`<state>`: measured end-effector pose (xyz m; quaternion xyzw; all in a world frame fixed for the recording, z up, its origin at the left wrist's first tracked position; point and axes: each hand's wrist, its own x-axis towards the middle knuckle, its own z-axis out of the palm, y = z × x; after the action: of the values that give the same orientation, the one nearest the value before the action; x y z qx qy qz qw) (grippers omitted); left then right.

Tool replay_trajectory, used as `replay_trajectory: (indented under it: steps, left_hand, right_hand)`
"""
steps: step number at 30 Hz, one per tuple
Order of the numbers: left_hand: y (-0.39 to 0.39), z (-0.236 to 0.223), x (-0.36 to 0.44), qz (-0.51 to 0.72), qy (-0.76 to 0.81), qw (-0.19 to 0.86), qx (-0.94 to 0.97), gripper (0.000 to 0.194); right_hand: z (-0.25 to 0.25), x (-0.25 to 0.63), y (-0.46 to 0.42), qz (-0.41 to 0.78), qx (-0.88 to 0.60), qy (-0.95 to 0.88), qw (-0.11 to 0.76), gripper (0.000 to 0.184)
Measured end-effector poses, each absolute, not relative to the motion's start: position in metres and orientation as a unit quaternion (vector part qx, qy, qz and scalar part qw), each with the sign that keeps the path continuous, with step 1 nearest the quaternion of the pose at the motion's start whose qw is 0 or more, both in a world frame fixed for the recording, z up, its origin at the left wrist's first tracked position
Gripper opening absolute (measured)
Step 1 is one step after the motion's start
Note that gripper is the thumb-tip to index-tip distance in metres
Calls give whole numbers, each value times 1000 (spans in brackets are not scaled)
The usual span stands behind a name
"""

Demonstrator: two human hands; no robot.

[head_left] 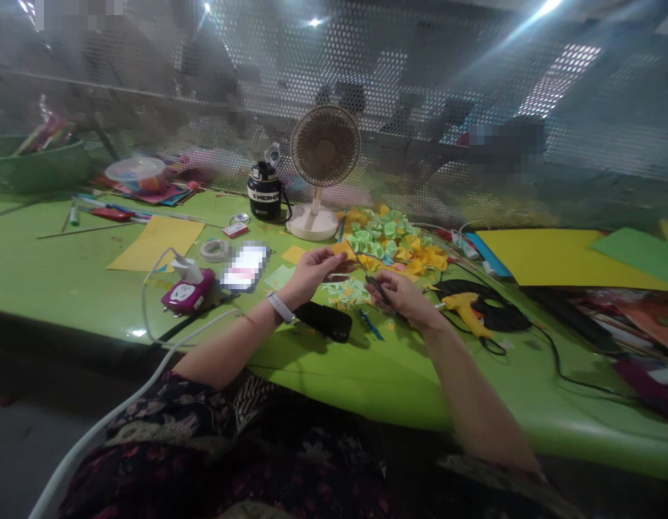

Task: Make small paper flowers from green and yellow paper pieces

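My left hand (318,270) pinches a small piece of orange paper (343,249) above the table. In my right hand (401,294) is a pair of scissors (377,288), with the blades pointing up and left beside the orange paper. Whether the blades touch the paper I cannot make out. Behind both hands lies a heap of green and yellow-orange folded paper pieces (385,234). Small pale green and yellow paper scraps (344,292) lie beneath the hands. A black elongated case (323,321) rests close to my left wrist.
A yellow glue gun (468,311) with a black cord lies to the right. Behind stand a desk fan (313,220) and a black bottle (264,202). On the left are a phone (246,266), a tape roll (215,250), a purple power strip (187,292) and cables. Yellow sheets (560,256) lie at right.
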<state>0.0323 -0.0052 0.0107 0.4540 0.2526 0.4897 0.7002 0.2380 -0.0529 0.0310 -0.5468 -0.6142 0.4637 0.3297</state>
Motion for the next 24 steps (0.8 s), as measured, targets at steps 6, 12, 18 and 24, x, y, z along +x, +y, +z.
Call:
replay_trajectory:
  steps: [6,12,18,24]
  left_hand:
    - [-4,10,32,491,250,701,453,41]
    - [-5,11,32,488,261,699,453,40]
    - [-4,11,31,494,262,698,446,39]
    - [-1,9,31,504,265,699,433,31]
  right_hand:
    - [32,237,-54,454,-553,-617,329,53]
    - [32,237,-54,442,-553,-623,333,51]
    - [36,235,-56,432,-561,-622,334,54]
    - [38,236,-58,425,-565,-623,333,56]
